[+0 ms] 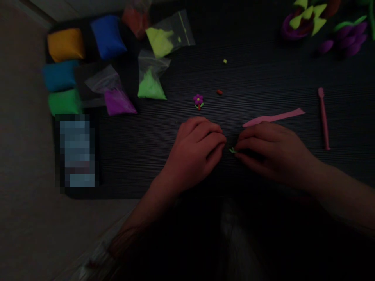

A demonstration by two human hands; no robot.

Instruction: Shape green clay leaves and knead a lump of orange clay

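Both my hands rest on a dark ribbed table [263, 78]. My left hand [196, 150] is curled, its fingertips pressed together near the table's middle. My right hand [269, 150] pinches a tiny green clay piece [232, 150] between thumb and fingertips, just right of the left fingertips. A small purple clay flower [198, 101] with a yellow centre and green leaves lies a little beyond my left hand. A flat pink clay strip [274, 117] lies just past my right hand.
Several bags of coloured clay [108, 37] sit at the far left. A pink modelling tool [324, 117] lies at the right. Purple and yellow clay flowers [307, 19] are at the far right corner. A small red bit [219, 92] and a yellow bit [225, 61] lie loose.
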